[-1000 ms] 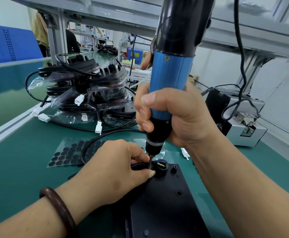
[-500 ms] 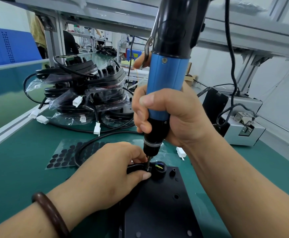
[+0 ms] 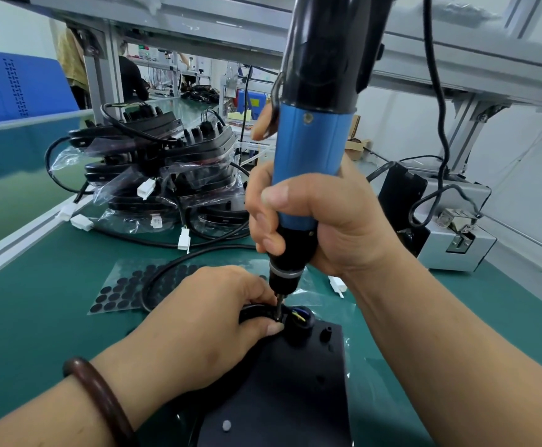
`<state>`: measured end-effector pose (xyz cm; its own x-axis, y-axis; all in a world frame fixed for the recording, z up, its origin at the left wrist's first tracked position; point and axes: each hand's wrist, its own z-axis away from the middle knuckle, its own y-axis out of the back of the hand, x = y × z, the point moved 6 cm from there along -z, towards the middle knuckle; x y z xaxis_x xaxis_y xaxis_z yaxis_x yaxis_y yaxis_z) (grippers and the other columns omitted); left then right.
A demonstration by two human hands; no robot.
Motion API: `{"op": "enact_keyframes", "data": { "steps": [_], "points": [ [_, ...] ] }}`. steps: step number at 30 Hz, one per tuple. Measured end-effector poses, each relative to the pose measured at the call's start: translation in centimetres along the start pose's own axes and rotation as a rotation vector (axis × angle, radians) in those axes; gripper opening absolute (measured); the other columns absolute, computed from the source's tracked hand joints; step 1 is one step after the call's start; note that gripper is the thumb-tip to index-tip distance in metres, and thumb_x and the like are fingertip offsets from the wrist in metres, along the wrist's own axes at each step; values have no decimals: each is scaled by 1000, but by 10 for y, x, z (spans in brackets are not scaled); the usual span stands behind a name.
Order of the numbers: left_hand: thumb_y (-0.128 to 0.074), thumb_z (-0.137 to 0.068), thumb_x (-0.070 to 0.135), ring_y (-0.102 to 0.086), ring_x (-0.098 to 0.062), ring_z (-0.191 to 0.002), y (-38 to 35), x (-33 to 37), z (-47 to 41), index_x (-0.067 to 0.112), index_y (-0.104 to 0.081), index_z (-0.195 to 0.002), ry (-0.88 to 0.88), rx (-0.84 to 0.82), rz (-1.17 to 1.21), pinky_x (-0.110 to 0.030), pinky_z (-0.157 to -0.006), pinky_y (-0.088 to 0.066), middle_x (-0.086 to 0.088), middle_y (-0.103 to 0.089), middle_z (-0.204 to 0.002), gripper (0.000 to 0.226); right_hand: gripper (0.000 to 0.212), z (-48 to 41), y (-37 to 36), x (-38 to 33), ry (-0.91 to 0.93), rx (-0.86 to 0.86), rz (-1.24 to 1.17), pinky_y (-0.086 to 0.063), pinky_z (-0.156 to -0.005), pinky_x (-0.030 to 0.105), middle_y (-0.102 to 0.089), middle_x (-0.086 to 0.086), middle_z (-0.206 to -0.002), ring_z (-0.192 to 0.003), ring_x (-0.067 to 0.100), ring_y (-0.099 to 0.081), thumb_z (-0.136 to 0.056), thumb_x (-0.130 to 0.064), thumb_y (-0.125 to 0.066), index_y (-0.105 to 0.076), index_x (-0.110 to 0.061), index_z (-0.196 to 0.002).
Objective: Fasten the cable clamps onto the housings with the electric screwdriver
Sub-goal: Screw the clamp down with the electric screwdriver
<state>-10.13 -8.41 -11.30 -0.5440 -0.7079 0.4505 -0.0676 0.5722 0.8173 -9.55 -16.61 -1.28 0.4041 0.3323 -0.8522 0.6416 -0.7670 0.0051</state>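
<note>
Head view: right hand [image 3: 330, 221] grips screwdriver [image 3: 308, 143], left hand [image 3: 205, 317] pinches clamp [image 3: 255, 312]

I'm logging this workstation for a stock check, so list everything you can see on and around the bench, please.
screwdriver: one, blue and black, upright, bit down at the clamp
cable clamp: one, black, under the bit at the housing's far end
housing: one, black, flat on the mat, near centre
bagged housings: a pile, number unclear, black, back left
connectors: several, white, on the pile's cables
pad sheet: one, clear with black dots, left of centre
metal box: one, grey, back right
mat: one, green, covers the bench
bracelet: one, brown, left wrist
left hand: pinches the clamp
right hand: grips the screwdriver
</note>
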Motion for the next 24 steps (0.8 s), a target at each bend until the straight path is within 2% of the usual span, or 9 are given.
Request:
{"op": "enact_keyframes", "data": {
  "steps": [3, 5, 7, 10, 13, 15, 17, 20, 24],
  "points": [
    [-71, -74, 50, -51, 2, -75, 0, 1, 1, 46, -55, -71, -3, 13, -5, -15, -68, -37, 23, -51, -73, 17, 50, 0, -3, -3, 18, -17, 30, -38, -46, 27, -45, 12, -52, -37, 19, -39, -68, 10, -47, -53, -17, -111],
    [-69, -75, 50, -53, 0, -80, -1, 2, 2, 45, -59, -79, -3, 24, -4, -19, -72, -42, 22, -54, -78, 12, 54, -1, -2, -3, 14, -5, 42, -38, -46, 27, -44, 12, -52, -38, 19, -38, -68, 8, -47, -53, -16, -116],
    [-67, -77, 51, -54, -1, -85, -1, 2, 3, 39, -64, -91, 1, 40, -8, -22, -77, -46, 21, -56, -83, 19, 48, -1, 1, -2, 7, 23, 38, -37, -46, 28, -43, 11, -51, -38, 19, -37, -68, 7, -47, -53, -15, -110],
    [-65, -77, 52, -53, -2, -85, -2, 1, 2, 39, -63, -93, 5, 52, -30, -21, -77, -45, 22, -54, -82, 21, 38, -1, 5, -1, -5, 57, 24, -37, -46, 28, -43, 11, -50, -38, 18, -37, -67, 7, -46, -49, -12, -99],
    [-65, -77, 53, -52, -1, -83, -2, 2, 2, 45, -55, -81, 13, 34, -40, -20, -75, -42, 23, -52, -79, 13, 34, -1, 6, 1, -13, 50, 5, -37, -46, 28, -43, 11, -50, -37, 18, -37, -67, 8, -47, -46, -12, -95],
    [-65, -77, 53, -52, -1, -83, -2, 3, 2, 50, -44, -71, 20, 19, -55, -20, -74, -42, 22, -52, -78, 22, 35, -1, 5, 1, -9, 30, 1, -38, -47, 28, -44, 12, -51, -37, 19, -38, -67, 8, -47, -46, -13, -94],
    [-65, -77, 53, -52, -2, -83, -2, 4, 2, 50, -45, -69, 27, 23, -48, -22, -75, -44, 21, -52, -79, 22, 36, -1, 5, 0, 1, 19, 10, -39, -47, 28, -45, 12, -52, -37, 19, -39, -68, 8, -48, -47, -14, -96],
    [-64, -77, 54, -53, -3, -85, -3, 1, 3, 42, -59, -87, 35, 39, -45, -25, -77, -46, 20, -53, -81, 16, 40, 0, 7, 0, 22, 12, 23, -40, -49, 28, -46, 11, -53, -38, 19, -40, -70, 7, -50, -49, -14, -104],
    [-61, -78, 57, -52, -1, -87, -5, -1, 6, 44, -56, -97, 23, 62, -46, -20, -78, -44, 22, -53, -83, 24, 54, 1, 14, 3, -2, 60, 0, -42, -49, 29, -49, 8, -55, -40, 20, -44, -69, -2, -61, -51, -13, -121]
  ]
}}
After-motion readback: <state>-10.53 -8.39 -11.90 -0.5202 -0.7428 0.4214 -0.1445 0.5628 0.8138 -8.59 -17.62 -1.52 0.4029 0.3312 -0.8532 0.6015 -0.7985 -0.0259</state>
